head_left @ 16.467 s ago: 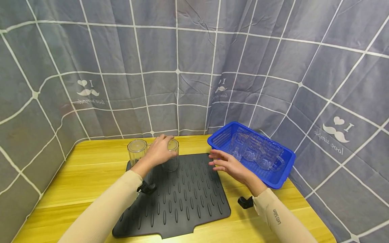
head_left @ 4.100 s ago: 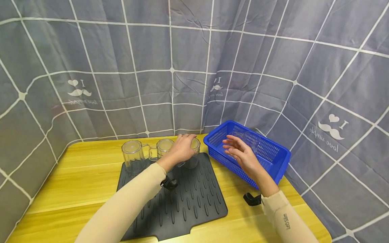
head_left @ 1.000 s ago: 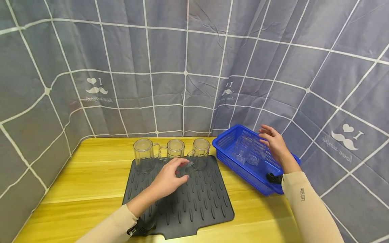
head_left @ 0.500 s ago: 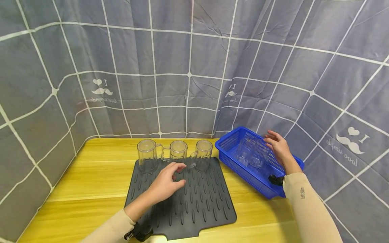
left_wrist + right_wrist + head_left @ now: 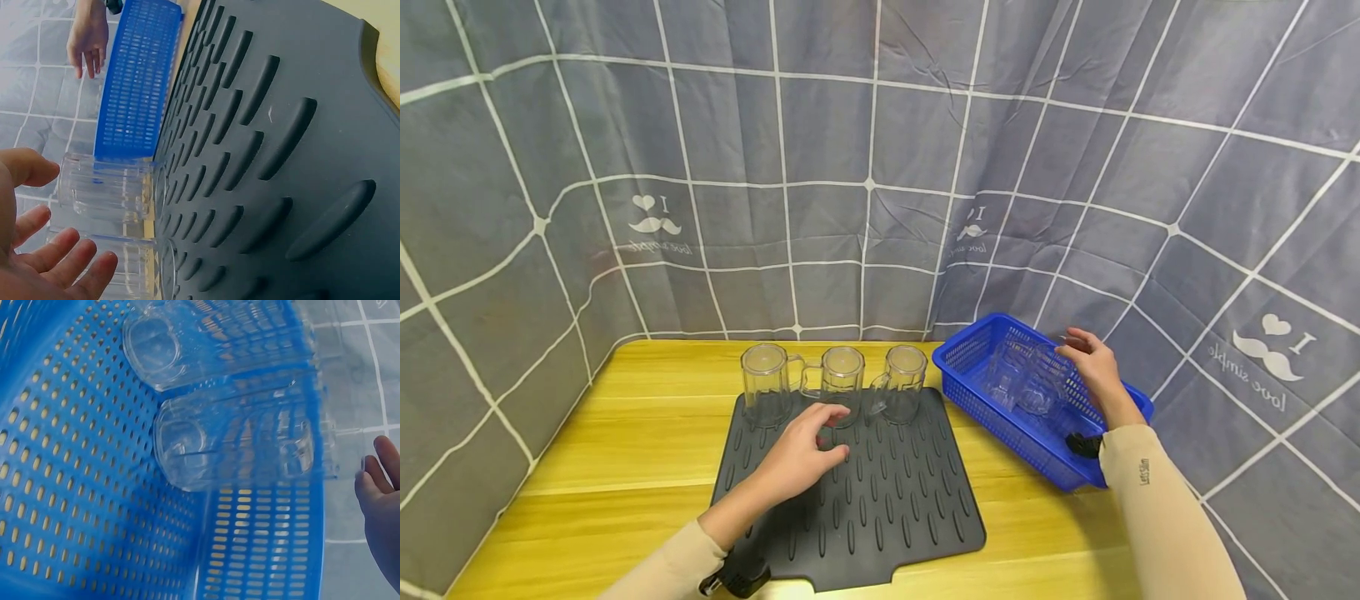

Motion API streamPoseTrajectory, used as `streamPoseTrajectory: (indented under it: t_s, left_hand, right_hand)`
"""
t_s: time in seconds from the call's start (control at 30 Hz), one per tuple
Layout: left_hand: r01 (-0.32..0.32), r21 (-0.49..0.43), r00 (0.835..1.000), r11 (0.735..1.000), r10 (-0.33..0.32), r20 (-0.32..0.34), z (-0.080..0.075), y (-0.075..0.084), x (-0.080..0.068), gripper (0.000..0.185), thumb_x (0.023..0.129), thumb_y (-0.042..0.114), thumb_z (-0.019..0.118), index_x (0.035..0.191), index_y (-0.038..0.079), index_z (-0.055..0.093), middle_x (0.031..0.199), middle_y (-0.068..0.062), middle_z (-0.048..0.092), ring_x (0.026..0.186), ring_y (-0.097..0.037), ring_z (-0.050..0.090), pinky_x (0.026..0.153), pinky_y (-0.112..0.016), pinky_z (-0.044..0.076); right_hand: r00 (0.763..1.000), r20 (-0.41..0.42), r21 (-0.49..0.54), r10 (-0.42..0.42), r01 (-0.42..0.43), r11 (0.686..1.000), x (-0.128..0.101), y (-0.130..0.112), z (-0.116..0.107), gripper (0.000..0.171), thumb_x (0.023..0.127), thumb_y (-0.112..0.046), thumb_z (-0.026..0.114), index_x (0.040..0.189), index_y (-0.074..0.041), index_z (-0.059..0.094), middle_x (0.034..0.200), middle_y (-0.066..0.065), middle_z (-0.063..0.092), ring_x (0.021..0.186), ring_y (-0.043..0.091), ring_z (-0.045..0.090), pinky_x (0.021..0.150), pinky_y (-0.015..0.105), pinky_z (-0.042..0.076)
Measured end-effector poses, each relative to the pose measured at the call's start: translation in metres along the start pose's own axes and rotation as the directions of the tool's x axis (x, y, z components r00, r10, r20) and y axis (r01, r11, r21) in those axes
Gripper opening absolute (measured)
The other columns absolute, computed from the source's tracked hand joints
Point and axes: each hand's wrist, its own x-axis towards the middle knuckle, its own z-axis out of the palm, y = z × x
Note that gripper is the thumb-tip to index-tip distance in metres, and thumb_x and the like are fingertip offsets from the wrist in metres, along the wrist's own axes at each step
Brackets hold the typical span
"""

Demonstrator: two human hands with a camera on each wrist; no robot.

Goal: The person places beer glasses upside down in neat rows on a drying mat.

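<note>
My left hand (image 5: 801,454) hovers above the black mat (image 5: 887,500), fingers relaxed and apart, holding nothing. Behind it, along the mat's back edge, three clear glass mugs stand in a row: a left mug (image 5: 766,387), a middle mug (image 5: 842,387) and a right mug (image 5: 902,387). They look upside down. My right hand (image 5: 1097,375) is over the blue basket (image 5: 1000,425), thumb and fingertips drawn together at the upper end of a glass mug (image 5: 187,444). It appears to pinch that mug's edge; the clear glass makes contact faint. Another glass mug (image 5: 153,344) stands beside it.
The basket stands on the yellow wooden table (image 5: 625,442), right of the mat and close to its back corner. A grey checked curtain (image 5: 820,233) hangs behind and along both sides.
Earlier, two mugs stood on the mat and several in the basket; now three stand on the mat and two in the basket. Lately my left hand drew back and my right fingers closed toward a mug.
</note>
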Motion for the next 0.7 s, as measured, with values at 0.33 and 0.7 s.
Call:
streamPoseTrajectory:
  t_s: [0.33, 0.7]
  left_hand:
    - [0.001, 0.004, 1.0, 1.0, -0.001, 0.0, 0.0, -0.003, -0.003, 0.05, 0.09, 0.02, 0.075, 0.137, 0.025, 0.058, 0.13, 0.006, 0.058, 0.113, -0.013, 0.056, 0.086, -0.038, 0.052]
    - [-0.01, -0.007, 0.999, 1.0, 0.01, 0.034, 0.001, 0.004, -0.005, 0.05, 0.092, 0.023, 0.072, 0.139, 0.026, 0.055, 0.133, 0.005, 0.056, 0.1, -0.013, 0.053, 0.075, -0.034, 0.046]
  right_hand:
    - [0.992, 0.126, -0.015, -0.013, 0.015, 1.0, 0.001, 0.009, 0.003, 0.081, 0.095, -0.022, 0.069, 0.158, 0.001, 0.023, 0.158, 0.032, 0.03, 0.146, 0.046, 0.03, 0.118, 0.056, 0.028]
    - [0.974, 0.218, -0.061, 0.054, -0.041, 0.997, 0.0, 0.023, 0.002, 0.094, 0.096, -0.025, 0.068, 0.162, -0.002, 0.005, 0.161, 0.035, 0.015, 0.149, 0.05, 0.019, 0.119, 0.062, 0.023]
